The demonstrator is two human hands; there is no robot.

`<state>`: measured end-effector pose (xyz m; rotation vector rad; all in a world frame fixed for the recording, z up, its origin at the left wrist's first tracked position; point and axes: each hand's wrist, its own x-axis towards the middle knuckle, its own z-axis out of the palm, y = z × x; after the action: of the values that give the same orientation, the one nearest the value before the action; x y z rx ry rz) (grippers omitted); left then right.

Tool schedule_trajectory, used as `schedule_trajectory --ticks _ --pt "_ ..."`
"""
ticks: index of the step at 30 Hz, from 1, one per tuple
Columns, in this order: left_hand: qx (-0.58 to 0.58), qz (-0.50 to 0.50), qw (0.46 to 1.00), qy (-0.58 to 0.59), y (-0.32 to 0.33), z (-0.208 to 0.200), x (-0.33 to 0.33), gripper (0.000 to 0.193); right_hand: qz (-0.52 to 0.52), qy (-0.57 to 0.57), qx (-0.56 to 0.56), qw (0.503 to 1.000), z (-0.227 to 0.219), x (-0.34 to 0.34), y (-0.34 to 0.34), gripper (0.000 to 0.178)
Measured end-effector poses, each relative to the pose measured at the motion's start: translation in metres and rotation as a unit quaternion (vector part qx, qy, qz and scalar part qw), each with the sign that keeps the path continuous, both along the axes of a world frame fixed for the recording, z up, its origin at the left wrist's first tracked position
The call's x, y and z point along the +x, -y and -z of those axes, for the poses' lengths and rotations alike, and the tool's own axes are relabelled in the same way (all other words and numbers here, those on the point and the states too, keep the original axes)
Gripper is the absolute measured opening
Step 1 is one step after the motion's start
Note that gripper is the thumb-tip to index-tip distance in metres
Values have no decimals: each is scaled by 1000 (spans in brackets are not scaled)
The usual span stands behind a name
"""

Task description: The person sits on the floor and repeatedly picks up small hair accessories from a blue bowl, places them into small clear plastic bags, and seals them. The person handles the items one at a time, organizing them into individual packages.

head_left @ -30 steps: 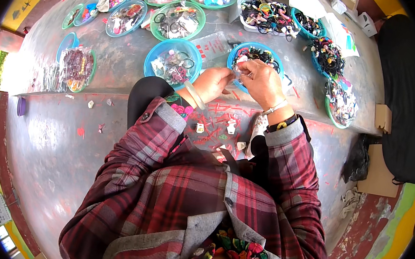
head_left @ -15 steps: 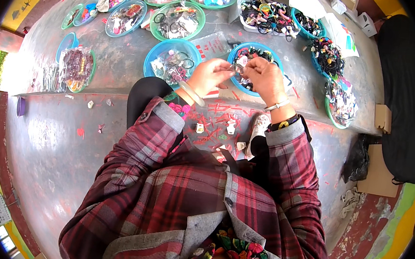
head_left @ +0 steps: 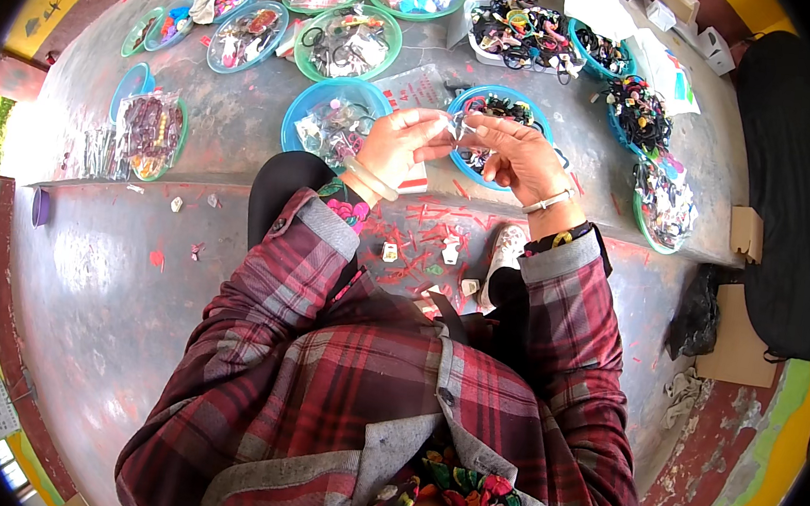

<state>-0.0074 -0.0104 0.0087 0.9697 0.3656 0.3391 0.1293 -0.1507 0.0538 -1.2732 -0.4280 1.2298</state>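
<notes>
Both hands meet just above the near edge of the platform [head_left: 230, 144], about midway along it. Left hand [head_left: 395, 149] pinches one side of a small clear bag [head_left: 457, 127] between thumb and fingers; right hand [head_left: 529, 158] pinches the other side, its lower fingers curled loosely. What the bag contains is too small to tell. It is held up in front of the left part of a blue basket [head_left: 471, 170].

Below the platform's near edge, red scraps [head_left: 411, 244] and a few white tags [head_left: 390, 251] lie on the floor [head_left: 106, 322], with a pale shoe [head_left: 506, 253] just right of them. A purple cup [head_left: 41, 207] stands far to the left, close below that edge.

Along the near edge, behind the left hand, another blue basket [head_left: 289, 123] holds clear packets. The one behind the bag holds black bands and coloured pieces. Toward the left edge, a bulging packet [head_left: 151, 129] of dark red things rests on a green basket, beside clear strips [head_left: 93, 153]. Toward the right edge, a heap of black bands [head_left: 641, 115] fills another basket.

Farther back, a printed bag [head_left: 413, 86] lies flat, and a green bowl [head_left: 391, 57] holds packets and black rings. Near the far edge, a white tray [head_left: 482, 56] is piled with more black bands.
</notes>
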Motion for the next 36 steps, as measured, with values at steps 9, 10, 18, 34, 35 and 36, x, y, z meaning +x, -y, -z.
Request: schedule_trajectory --ticks 9,10,18,34,35,36 --pt "33 49 998 18 5 -12 -3 31 -8 18 -8 1000 17 5 -1 20" --pt "32 49 998 12 5 -14 -4 31 -1 13 -1 1000 18 5 -1 20" --pt "26 78 996 36 3 -6 -6 31 -90 49 -35 994 -6 -1 2 22" --pt "69 57 996 24 5 -22 -9 31 -92 -44 54 993 -10 -6 1 41" --pt "75 55 995 20 5 -20 -8 31 -90 -48 57 993 -8 -6 2 42" --pt "81 53 995 17 4 -17 -7 31 -88 -53 60 993 -5 -5 2 43"
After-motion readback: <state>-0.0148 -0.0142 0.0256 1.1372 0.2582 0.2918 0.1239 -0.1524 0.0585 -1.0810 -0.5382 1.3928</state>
